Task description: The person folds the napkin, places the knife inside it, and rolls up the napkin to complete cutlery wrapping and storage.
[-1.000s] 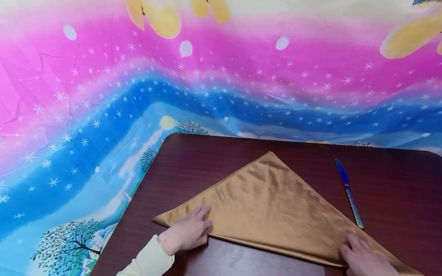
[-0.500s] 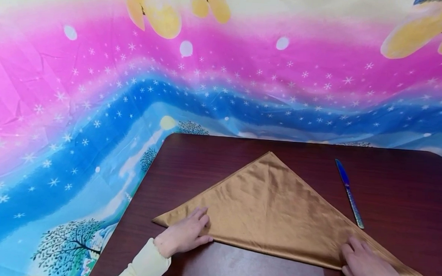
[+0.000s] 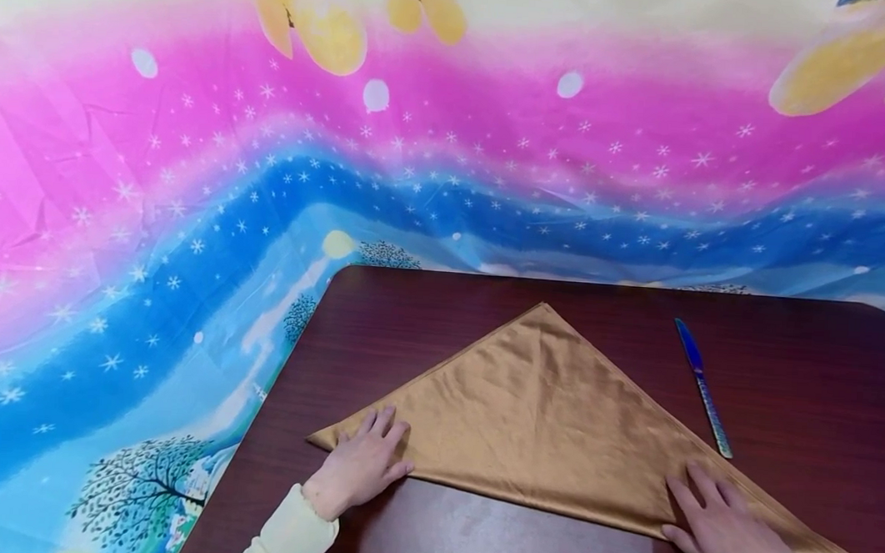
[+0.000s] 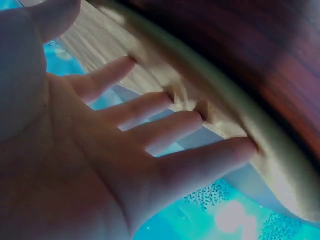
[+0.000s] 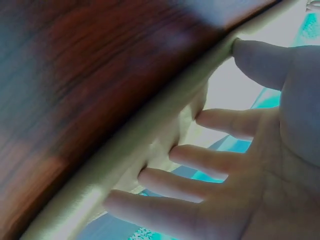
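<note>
1. A golden-brown cloth (image 3: 532, 423), satiny and lightly creased, lies flat on the tabletop as a broad triangle. Its point faces away from the person, its long edge runs along the near side, and layered edges show along the right slope.

2. The left hand (image 3: 361, 464) rests near the cloth's left corner. Its fingers are extended and spread, with the thumb by the long edge; the left wrist view shows four fingertips pressing lightly into the fabric, denting it, without wrapping round it.

3. The right hand (image 3: 733, 526) lies toward the right end, the cloth's right corner reaching out beyond it. Its fingers are likewise apart and relaxed; the right wrist view shows the fingertips on the fabric and the thumb touching it near the rounded fold.

4. A knife (image 3: 703, 389) with a glossy blue blade lies well apart from both hands, just beyond the cloth's right slope. Marks on its handle are too small to make out.

5. The dark reddish-brown tabletop (image 3: 488, 546) has a wood grain and rounded far corners.

6. A pale yellow sleeve (image 3: 290, 527) covers the left forearm.

7. Behind hangs a printed backdrop (image 3: 421, 108) in pink and blue, with snowflakes and trees.
</note>
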`<state>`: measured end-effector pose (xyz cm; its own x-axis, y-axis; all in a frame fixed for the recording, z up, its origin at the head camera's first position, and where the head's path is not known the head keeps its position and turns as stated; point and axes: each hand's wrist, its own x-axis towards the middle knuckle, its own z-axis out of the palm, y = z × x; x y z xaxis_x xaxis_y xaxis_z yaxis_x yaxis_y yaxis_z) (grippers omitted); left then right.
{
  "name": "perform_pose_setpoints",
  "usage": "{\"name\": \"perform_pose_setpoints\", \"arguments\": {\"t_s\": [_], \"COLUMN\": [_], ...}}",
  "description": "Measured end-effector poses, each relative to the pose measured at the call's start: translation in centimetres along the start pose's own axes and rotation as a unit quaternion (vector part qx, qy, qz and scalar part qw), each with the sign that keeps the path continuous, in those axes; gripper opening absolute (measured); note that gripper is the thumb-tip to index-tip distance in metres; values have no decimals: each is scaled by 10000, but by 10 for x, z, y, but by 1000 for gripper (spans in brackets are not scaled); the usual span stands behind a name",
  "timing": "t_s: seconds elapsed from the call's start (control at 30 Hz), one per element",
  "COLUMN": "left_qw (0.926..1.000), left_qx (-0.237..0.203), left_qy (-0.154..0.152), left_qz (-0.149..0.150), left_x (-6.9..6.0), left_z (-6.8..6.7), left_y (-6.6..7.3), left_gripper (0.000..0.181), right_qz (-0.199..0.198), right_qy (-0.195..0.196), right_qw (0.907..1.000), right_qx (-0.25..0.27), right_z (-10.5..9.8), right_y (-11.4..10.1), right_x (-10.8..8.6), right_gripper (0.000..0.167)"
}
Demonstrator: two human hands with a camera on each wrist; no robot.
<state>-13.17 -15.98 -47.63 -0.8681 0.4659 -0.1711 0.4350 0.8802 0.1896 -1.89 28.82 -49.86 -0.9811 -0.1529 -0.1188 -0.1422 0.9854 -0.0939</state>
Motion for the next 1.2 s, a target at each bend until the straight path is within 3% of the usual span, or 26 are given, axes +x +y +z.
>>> {"name": "perform_pose_setpoints", "arguments": {"t_s": [0.13, 0.43, 0.63, 0.7, 0.9, 1.2], "left_qw": [9998, 9981, 9981, 9982, 9989, 9989], "left_qx": [42, 152, 424, 451, 280, 167], "left_qy": [13, -3, 20, 3, 85, 13], "left_qz": [-192, -589, -444, -397, -379, -438], "left_x": [0, 1, 3, 4, 4, 4], "left_z": [2, 4, 2, 1, -3, 0], "left_y": [-2, -4, -6, -8, -11, -9], "left_gripper": [55, 64, 64, 64, 60, 60], "right_qz": [1, -34, -439, -359, 135, 856], "right_qy": [207, -196, 408, 457, 92, 15], "right_qw": [9997, 9993, 9976, 9975, 9964, 9851], "right_qx": [84, 326, 335, 398, 838, 1489], "right_z": [2, -3, -20, -27, -50, -69], "right_y": [-1, 6, 16, 21, 42, 78], "right_x": [0, 3, 12, 17, 38, 74], "right_gripper": [59, 65, 45, 39, 38, 36]}}
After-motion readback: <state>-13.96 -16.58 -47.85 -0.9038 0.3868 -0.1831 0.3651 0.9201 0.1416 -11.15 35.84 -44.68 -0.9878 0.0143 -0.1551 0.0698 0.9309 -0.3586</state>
